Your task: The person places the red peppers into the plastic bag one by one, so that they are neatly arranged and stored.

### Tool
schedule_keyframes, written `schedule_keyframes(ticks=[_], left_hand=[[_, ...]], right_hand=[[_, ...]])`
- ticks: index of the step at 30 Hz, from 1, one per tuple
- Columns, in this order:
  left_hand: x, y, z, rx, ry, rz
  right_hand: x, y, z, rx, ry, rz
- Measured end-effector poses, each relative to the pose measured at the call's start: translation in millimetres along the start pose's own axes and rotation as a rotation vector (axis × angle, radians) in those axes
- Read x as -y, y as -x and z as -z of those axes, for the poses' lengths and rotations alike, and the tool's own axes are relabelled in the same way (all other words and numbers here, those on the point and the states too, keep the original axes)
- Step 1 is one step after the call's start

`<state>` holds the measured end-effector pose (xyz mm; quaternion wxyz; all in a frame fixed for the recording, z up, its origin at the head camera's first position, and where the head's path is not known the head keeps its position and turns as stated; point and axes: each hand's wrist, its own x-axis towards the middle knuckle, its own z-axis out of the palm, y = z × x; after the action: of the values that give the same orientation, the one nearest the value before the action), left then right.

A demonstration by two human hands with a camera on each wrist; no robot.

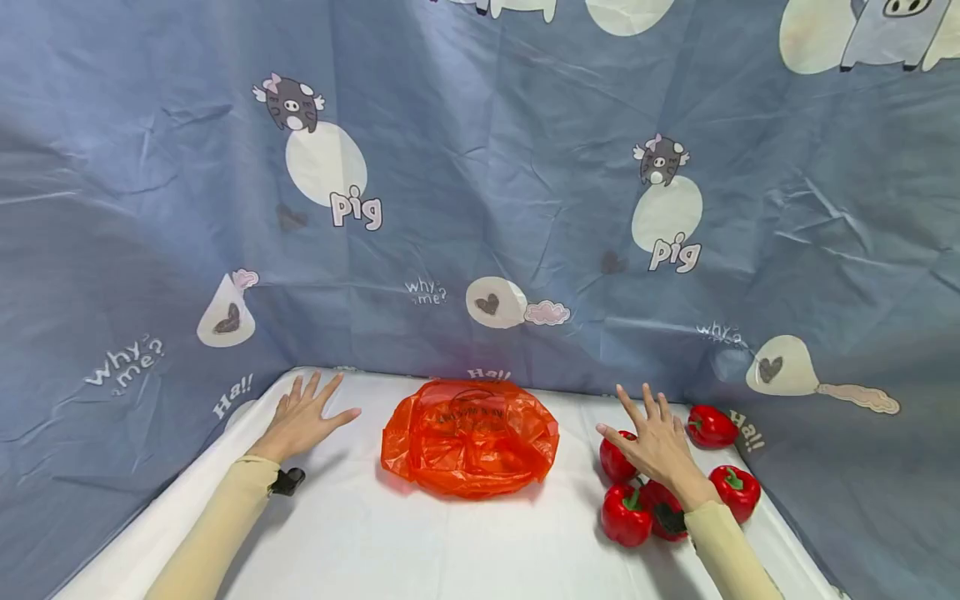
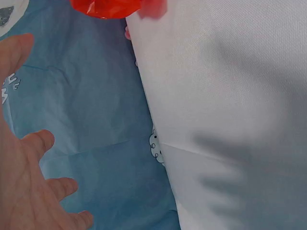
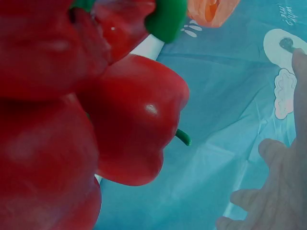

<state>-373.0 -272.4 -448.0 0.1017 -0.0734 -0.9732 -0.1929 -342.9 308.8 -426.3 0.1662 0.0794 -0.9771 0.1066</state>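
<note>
An orange-red plastic bag [image 1: 471, 442] with dark print lies on the white table between the two hands. My left hand [image 1: 303, 418], fingers spread, is held over the table to the left of the bag and holds nothing. To the bag's right, my right hand [image 1: 658, 446] hovers with spread fingers above several red bell peppers with green stems. One pepper [image 1: 627, 515] sits at the front of that group, and another [image 1: 617, 457] shows beside the thumb. In the right wrist view a pepper [image 3: 136, 120] appears close to the camera, with the fingers apart from it.
Two more peppers stand near the table's right edge, one farther back [image 1: 712, 427] and one nearer [image 1: 736, 492]. A blue-grey cloth [image 1: 480, 167] with pig prints hangs behind the white table [image 1: 390, 550] and along both sides.
</note>
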Motion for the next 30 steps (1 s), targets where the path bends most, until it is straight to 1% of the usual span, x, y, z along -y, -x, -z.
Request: schedule_keyframes(ticks=[4,8,11,15,20,23,27,30], left_hand=[[-2.3,-2.0,-0.6,0.013,0.018,0.002],[-7.8,-2.6,-0.2,0.039,0.064,0.002],[-16.0,-3.2,1.0,0.065,0.124,-0.015],[-30.1,-3.8,5.0,0.093,0.178,-0.039],[-47.1,-2.1,13.5,0.097,0.198,-0.063],[-56.1,0.4,17.2,0.103,0.207,-0.071],[-70.2,7.6,18.8,0.132,0.21,-0.078],[-80.3,15.2,17.7,0.159,0.216,-0.083]], right_hand=[[2,-3,2,0.011,-0.036,0.008],[5,-7,7,0.069,-0.133,0.015],[10,-10,12,0.118,-0.224,0.007],[18,-11,20,0.143,-0.321,0.006],[32,-9,31,0.144,-0.426,0.057],[39,-5,37,0.156,-0.511,0.091],[48,7,42,0.18,-0.608,0.147],[53,18,42,0.185,-0.653,0.201]])
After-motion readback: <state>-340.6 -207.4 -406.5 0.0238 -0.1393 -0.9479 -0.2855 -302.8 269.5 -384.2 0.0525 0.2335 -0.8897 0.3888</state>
